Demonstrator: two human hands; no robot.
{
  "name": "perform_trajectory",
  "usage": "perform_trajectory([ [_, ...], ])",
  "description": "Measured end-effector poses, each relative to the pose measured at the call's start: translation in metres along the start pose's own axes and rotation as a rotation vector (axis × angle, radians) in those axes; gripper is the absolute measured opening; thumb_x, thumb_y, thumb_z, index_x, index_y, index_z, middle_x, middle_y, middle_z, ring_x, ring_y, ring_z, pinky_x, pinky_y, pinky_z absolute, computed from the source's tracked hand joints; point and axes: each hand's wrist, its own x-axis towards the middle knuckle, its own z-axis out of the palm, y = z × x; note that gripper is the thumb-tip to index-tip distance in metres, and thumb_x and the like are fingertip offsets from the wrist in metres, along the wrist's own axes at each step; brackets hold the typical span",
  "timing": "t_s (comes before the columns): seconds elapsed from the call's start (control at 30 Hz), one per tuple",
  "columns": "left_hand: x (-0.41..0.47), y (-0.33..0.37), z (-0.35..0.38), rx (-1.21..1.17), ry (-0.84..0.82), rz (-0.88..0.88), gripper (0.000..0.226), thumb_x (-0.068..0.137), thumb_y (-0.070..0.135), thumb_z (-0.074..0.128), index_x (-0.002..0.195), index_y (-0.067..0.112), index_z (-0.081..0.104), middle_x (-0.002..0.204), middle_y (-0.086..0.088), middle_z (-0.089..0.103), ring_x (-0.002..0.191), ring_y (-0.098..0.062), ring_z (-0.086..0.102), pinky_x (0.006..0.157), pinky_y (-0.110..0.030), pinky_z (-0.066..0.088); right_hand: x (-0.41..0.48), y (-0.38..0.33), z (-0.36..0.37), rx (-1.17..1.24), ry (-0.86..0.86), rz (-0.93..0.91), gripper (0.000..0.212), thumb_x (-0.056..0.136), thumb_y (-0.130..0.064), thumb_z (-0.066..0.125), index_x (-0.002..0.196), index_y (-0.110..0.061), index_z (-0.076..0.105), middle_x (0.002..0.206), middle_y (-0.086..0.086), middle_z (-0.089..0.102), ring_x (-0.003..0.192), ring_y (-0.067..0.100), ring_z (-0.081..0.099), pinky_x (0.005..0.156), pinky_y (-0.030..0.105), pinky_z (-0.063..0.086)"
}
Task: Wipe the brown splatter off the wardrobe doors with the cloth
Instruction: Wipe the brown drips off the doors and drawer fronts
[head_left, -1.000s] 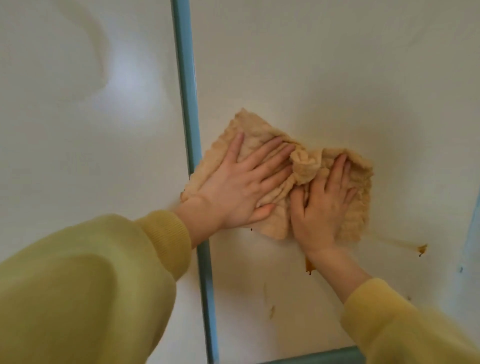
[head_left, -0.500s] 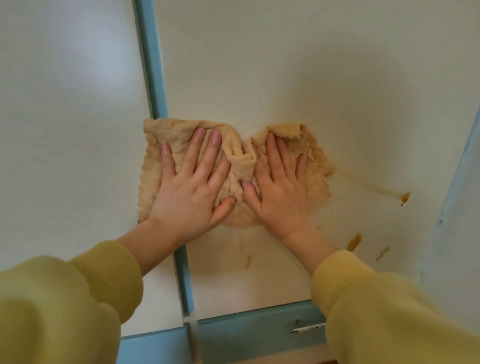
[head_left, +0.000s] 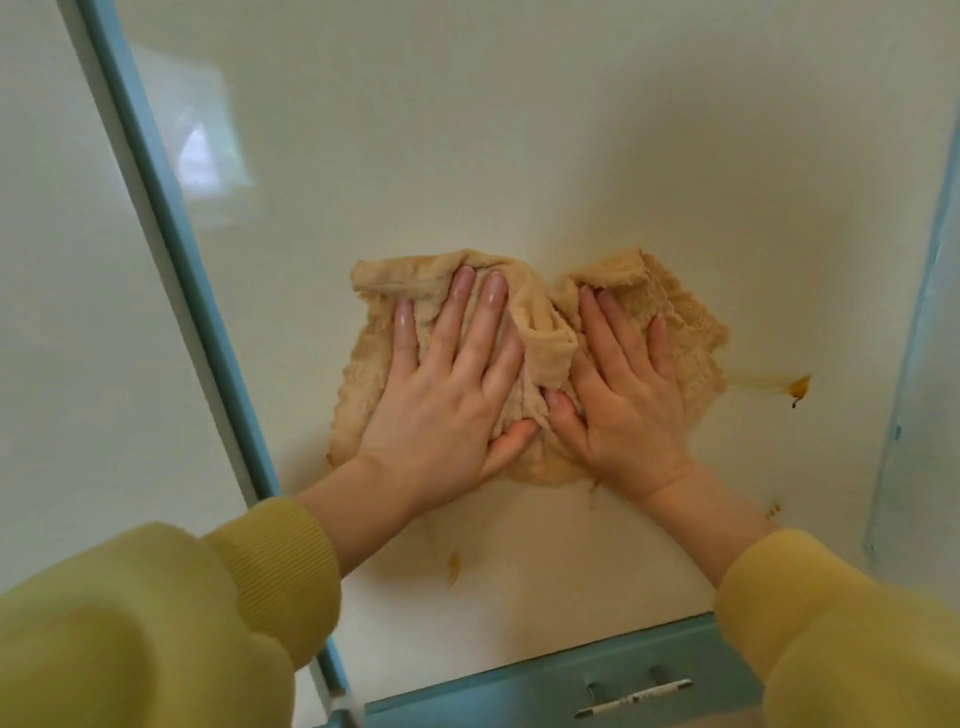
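Observation:
A crumpled tan cloth (head_left: 675, 332) lies pressed against the cream wardrobe door (head_left: 519, 130). My left hand (head_left: 447, 395) is flat on its left half with fingers spread. On the cloth's right half my right hand (head_left: 623, 395) presses the same way, its thumb close to the left thumb. A brown blob with a smeared streak (head_left: 797, 387) sits just right of the cloth. Smaller brown marks show below the cloth (head_left: 453, 566) and by my right wrist (head_left: 774, 508).
A teal frame strip (head_left: 171, 234) divides this door from the left door (head_left: 62, 312). Another teal edge (head_left: 919, 338) runs down the right. Below is a teal panel with a metal handle (head_left: 634, 696). My yellow sleeves (head_left: 156, 623) fill the lower corners.
Both hands and the cloth now sit wholly on the right door, off the teal strip. The view has tilted down; the handle and lower panel show more.

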Motion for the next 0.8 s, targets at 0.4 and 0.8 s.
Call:
perform_trajectory([
  [0.4, 0.084, 0.115, 0.010, -0.013, 0.037, 0.176, 0.077, 0.084, 0.055, 0.027, 0.140, 0.003, 0.027, 0.150, -0.023, 0.022, 0.139, -0.038, 0.018, 0.106, -0.057, 0.004, -0.077, 0.108, -0.019, -0.007, -0.048, 0.337, 0.055, 0.098, -0.043, 0.015, 0.138, -0.007, 0.027, 0.142, 0.017, 0.026, 0.133, 0.030, 0.021, 0.112, 0.043, 0.008],
  [0.8, 0.102, 0.178, 0.021, -0.021, 0.035, 0.340, 0.074, 0.081, 0.050, 0.027, 0.142, 0.007, 0.029, 0.151, -0.019, 0.021, 0.140, -0.035, 0.017, 0.108, -0.056, 0.002, -0.143, 0.112, -0.031, 0.154, -0.050, 0.784, 0.063, 0.098, -0.040, 0.016, 0.138, 0.008, 0.027, 0.144, 0.033, 0.025, 0.136, 0.031, 0.014, 0.107, 0.061, 0.017],
])
